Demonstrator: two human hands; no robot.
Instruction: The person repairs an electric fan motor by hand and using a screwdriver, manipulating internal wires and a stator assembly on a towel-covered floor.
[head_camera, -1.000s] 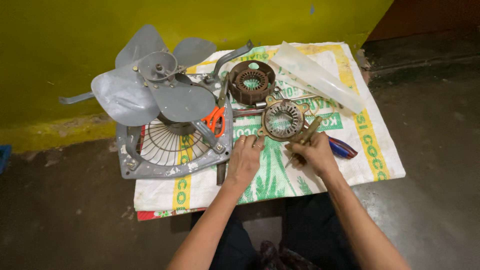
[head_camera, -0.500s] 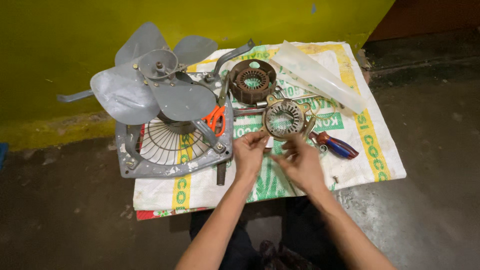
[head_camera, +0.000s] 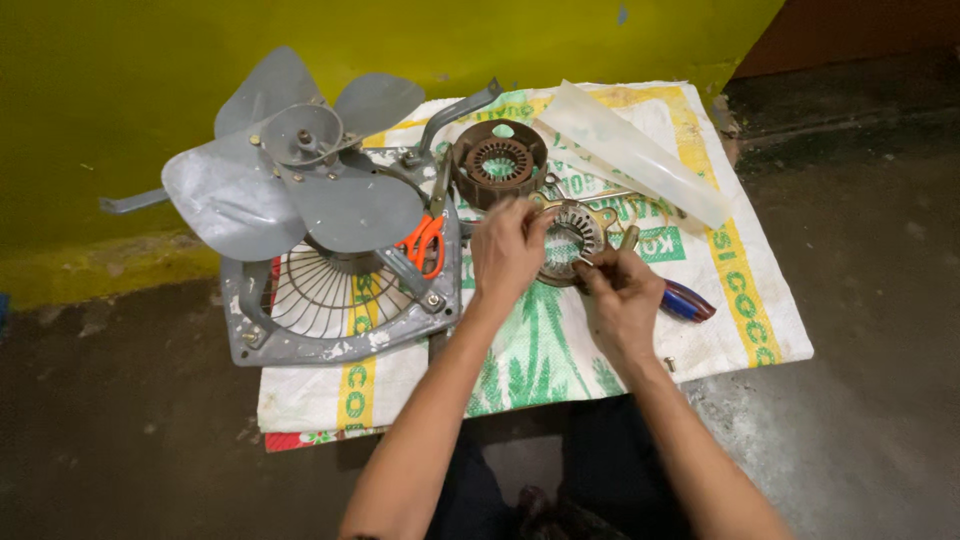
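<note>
A round metal motor end cover (head_camera: 572, 232) with slots lies on a printed woven sack (head_camera: 540, 340). My left hand (head_camera: 505, 248) grips its left rim with the fingers curled over the edge. My right hand (head_camera: 622, 290) pinches a small thin part against the cover's lower right side; what the part is I cannot tell. A brown motor stator (head_camera: 498, 162) sits just behind the cover. A red and blue tool handle (head_camera: 688, 301) lies right beside my right hand.
A grey exhaust fan (head_camera: 300, 180) with broad blades rests on its grille frame (head_camera: 330, 310) at the left. Orange-handled scissors (head_camera: 426, 243) lie on the frame. A translucent plastic strip (head_camera: 640, 150) lies at the back right. A yellow wall (head_camera: 150, 60) stands behind.
Both hands have moved up from the sack onto the round metal cover. The left hand now grips its rim and the right hand works at its lower right edge.
</note>
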